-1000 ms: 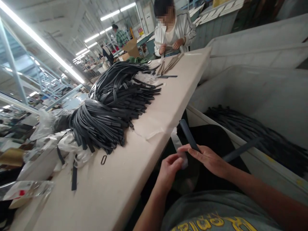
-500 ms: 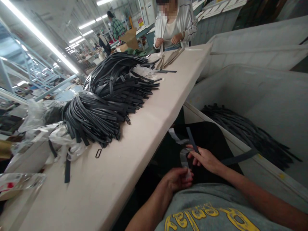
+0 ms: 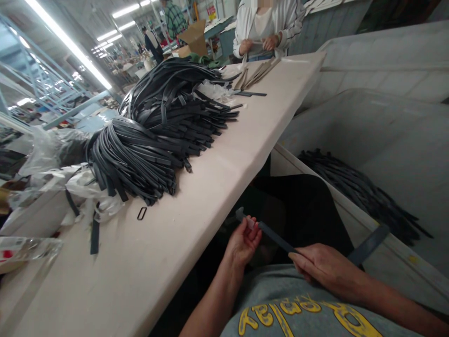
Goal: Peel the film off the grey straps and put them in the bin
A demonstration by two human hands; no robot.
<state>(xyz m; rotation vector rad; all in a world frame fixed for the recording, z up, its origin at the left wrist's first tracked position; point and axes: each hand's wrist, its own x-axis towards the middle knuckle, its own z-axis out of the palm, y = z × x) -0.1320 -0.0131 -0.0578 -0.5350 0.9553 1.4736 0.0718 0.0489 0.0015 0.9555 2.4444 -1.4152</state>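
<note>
Both my hands hold one dark grey strap below the table's edge, over my lap. My left hand pinches the strap's near end, where a bit of clear film shows. My right hand is closed round the strap further along, and the rest of the strap runs off to the right over the bin's rim. A big heap of the same dark straps lies on the long beige table, out of reach of either hand.
A small black metal loop and a loose strap piece lie on the table near crumpled clear plastic. A white bin at right holds more straps. A person in a white jacket works at the table's far end.
The strap has swung down from upright to nearly level. My left hand moved up to pinch its end, and my right hand slid back along it toward my body. The view tilted lower.
</note>
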